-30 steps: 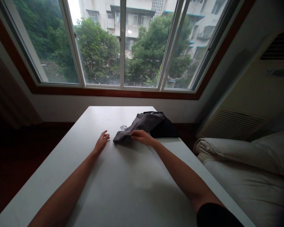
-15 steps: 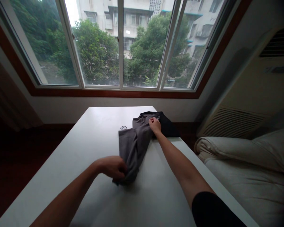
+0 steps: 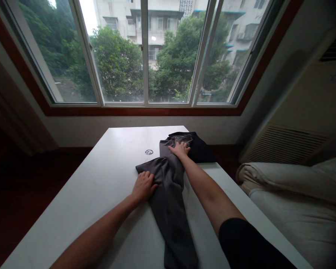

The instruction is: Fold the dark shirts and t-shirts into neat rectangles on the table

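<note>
A grey garment (image 3: 170, 201) lies across the white table (image 3: 106, 179), one long part stretching down to the bottom of the view. My left hand (image 3: 144, 184) rests on its left part with the fingers spread. Farther back, my right hand (image 3: 180, 148) lies flat with spread fingers on the upper part of the same cloth. Under and to the right of that upper part is a black garment (image 3: 202, 148), reaching the table's right edge. A small round black-and-white item (image 3: 149, 152) sits on the table left of the grey cloth.
A window (image 3: 145, 56) with a brown frame is beyond the table. On the right stand a padded beige seat (image 3: 291, 183) and a vented appliance (image 3: 294, 145). A curtain (image 3: 14, 108) hangs at the left.
The grey cloth's near part now extends toward the bottom of the view. My left hand has moved up and opened on the cloth; my right hand has flattened out from a pinch.
</note>
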A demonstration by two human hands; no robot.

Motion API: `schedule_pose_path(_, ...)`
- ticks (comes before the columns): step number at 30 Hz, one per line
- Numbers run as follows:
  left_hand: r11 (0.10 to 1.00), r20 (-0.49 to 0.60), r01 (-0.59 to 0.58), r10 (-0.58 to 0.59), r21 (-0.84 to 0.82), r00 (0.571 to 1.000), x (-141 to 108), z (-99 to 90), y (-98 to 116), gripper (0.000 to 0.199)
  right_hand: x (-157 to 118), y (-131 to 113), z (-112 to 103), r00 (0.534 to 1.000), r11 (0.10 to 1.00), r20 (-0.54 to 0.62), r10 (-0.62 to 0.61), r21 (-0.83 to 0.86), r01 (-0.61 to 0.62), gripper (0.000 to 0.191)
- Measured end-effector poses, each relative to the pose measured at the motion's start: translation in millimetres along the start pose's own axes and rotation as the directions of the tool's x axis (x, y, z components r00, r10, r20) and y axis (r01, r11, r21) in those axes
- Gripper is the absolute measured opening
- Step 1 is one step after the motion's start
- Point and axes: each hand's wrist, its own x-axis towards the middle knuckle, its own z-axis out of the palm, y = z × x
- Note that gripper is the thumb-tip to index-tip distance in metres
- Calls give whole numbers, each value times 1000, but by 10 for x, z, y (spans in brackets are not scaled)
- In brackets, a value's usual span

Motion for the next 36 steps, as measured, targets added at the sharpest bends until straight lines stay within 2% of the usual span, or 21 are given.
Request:
schedule_pose_path(2, 998, 86, -36, 32, 46, 996, -56, -31, 73, 21, -3, 8, 43, 1000, 1000, -17, -6, -17, 6, 76)
schedule_pose_path(4, 983, 240, -180, 169, 27, 956, -223, -126, 248, 17, -6, 32, 67, 1000, 999, -29, -9, -32, 8, 76)
schedule_pose_path(6, 921, 396, -381, 380, -79, 836, -443, -234, 479, 12, -23, 43, 87, 999, 997, -34, -30, -72, 27, 75)
schedule_pose_path(7, 882, 433, -451, 463, -138, 773, -549, -285, 599, 12, -40, 38, 100, 998, 994, -39, -51, -102, 47, 75)
schedule_pose_path(8, 853, 436, -491, 516, -177, 737, -639, -330, 712, 12, -62, 27, 114, 996, 989, -42, -77, -133, 70, 73)
schedule_pose_path(9, 842, 403, -506, 535, -187, 742, -709, -370, 812, 13, -90, 10, 129, 994, 983, -42, -103, -160, 95, 69)
schedule_pose_path(11, 846, 250, -512, 533, -147, 809, -778, -421, 959, 16, -151, -33, 160, 989, 973, -25, -147, -185, 140, 51)
schedule_pose_path(12, 839, 161, -530, 544, -121, 824, -783, -427, 1003, 22, -180, -55, 171, 987, 972, -8, -162, -172, 158, 43)
schedule_pose_path(13, 813, 88, -573, 581, -101, 809, -774, -418, 1029, 31, -204, -75, 178, 985, 974, 11, -173, -146, 173, 38)
schedule_pose_path(14, 771, 43, -631, 636, -89, 771, -757, -391, 1040, 42, -223, -93, 180, 983, 976, 26, -183, -114, 184, 37)
schedule_pose_path(16, 665, 34, -740, 746, -100, 665, -719, -297, 1033, 56, -243, -119, 165, 980, 979, 42, -193, -51, 195, 38)
schedule_pose_path(18, 594, 73, -793, 804, -138, 590, -694, -190, 1005, 49, -239, -139, 128, 979, 980, 52, -197, -9, 197, 38)
schedule_pose_path(20, 575, 106, -800, 818, -172, 565, -695, -136, 959, 36, -224, -161, 77, 977, 979, 72, -202, 30, 201, 37)
schedule_pose_path(22, 567, 141, -798, 824, -202, 549, -728, -178, 870, 24, -218, -201, 32, 972, 976, 103, -212, 83, 204, 34)
schedule_pose_path(24, 593, 183, -773, 805, -226, 564, -799, -306, 716, 15, -242, -279, 19, 965, 967, 131, -226, 147, 206, 33)
schedule_pose_path(25, 622, 211, -748, 783, -232, 586, -847, -390, 615, 12, -268, -339, 31, 961, 960, 141, -237, 182, 210, 33)
schedule_pose_path(29, 798, 357, -580, 595, -161, 720, -1071, -713, 140, 8, -462, -752, 198, 937, 905, 152, -315, 346, 248, 28)
schedule_pose_path(33, 939, 505, -341, 311, -35, 805, -1202, -919, -339, 20, -743, -1376, 378, 891, 789, 142, -432, 538, 297, 21)
schedule_pose_path(35, 981, 571, -183, 113, 66, 813, -1219, -1003, -608, 26, -907, -1685, 414, 839, 705, 151, -522, 631, 324, 20)
schedule_pose_path(36, 987, 599, -102, 10, 121, 801, -1222, -1048, -752, 26, -992, -1822, 422, 799, 656, 163, -578, 676, 337, 19)
